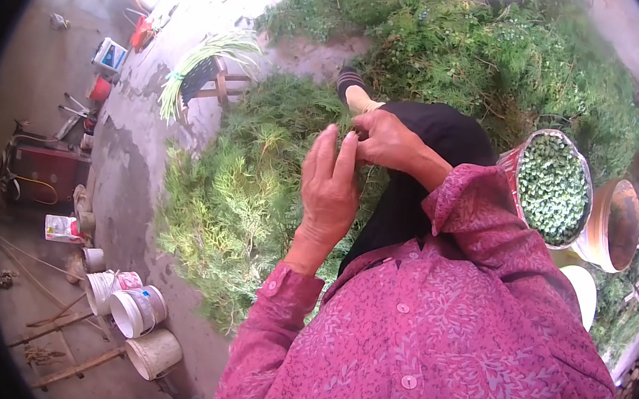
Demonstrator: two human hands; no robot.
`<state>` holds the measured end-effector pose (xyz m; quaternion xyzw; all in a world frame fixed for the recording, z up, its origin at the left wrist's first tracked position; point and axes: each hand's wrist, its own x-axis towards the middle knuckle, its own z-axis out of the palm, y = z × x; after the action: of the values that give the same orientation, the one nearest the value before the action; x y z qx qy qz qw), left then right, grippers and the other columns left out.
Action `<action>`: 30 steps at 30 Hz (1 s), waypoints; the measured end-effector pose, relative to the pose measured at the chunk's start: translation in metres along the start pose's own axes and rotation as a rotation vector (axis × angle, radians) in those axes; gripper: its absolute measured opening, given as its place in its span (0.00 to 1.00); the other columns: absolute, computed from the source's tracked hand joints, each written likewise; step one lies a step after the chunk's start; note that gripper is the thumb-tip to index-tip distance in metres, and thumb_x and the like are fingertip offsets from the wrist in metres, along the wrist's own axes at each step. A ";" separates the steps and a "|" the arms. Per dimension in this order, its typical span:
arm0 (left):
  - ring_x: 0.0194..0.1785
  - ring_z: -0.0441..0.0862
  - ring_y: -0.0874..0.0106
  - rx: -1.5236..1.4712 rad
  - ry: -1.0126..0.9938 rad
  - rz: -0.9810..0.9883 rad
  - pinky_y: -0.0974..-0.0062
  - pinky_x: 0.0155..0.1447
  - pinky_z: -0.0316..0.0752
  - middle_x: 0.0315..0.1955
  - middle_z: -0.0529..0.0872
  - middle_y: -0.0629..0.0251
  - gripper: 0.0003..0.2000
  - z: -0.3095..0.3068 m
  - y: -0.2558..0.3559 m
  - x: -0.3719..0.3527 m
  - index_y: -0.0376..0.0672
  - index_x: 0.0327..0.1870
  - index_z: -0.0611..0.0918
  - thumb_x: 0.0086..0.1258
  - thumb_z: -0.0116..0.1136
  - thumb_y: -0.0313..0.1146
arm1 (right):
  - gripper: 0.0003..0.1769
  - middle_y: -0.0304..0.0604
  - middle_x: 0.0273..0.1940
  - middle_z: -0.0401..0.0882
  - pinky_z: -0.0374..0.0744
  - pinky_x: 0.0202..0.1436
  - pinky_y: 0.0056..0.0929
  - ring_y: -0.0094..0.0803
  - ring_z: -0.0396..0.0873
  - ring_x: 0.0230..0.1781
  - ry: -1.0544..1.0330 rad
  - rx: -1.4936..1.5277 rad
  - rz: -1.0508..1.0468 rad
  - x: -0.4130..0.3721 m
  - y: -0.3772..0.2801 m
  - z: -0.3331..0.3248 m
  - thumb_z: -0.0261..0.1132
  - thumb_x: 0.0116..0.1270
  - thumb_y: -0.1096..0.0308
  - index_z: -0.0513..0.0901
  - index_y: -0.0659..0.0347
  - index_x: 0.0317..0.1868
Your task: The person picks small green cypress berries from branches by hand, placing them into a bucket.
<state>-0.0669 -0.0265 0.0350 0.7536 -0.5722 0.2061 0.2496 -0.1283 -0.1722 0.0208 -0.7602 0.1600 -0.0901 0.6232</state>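
Note:
My left hand [329, 191] is raised over the pile of feathery green conifer branches [218, 213], its back toward me and its fingers stretched out and slightly apart. No held item shows in it. Close to those fingertips, my right hand [393, 140] has its fingers curled together in a pinch; whatever they hold, if anything, is too small or hidden to name. To the right stands a bucket [519, 189] filled with small green cones or berries [553, 190]. More cut branches [495, 55] are heaped ahead, around my outstretched leg and shoe [352, 87].
A second bucket [613, 224] is beside the full one. Long pale green stalks [210, 54] lie over a small wooden stool [223, 82] at upper left. White buckets [138, 311] and a wooden frame [76, 367] are at lower left, near a dark red box [45, 173].

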 end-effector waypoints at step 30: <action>0.32 0.77 0.85 -1.229 -0.425 -0.861 0.87 0.36 0.71 0.31 0.83 0.73 0.07 -0.006 -0.076 -0.037 0.40 0.38 0.82 0.60 0.59 0.23 | 0.02 0.36 0.22 0.73 0.71 0.22 0.19 0.21 0.70 0.18 -0.102 0.961 0.126 -0.020 -0.003 -0.031 0.59 0.55 0.77 0.77 0.62 0.30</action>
<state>-0.0035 0.0219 0.0065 0.6592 -0.2763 -0.4119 0.5652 -0.1572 -0.1927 0.0314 -0.3787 0.1152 -0.0786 0.9150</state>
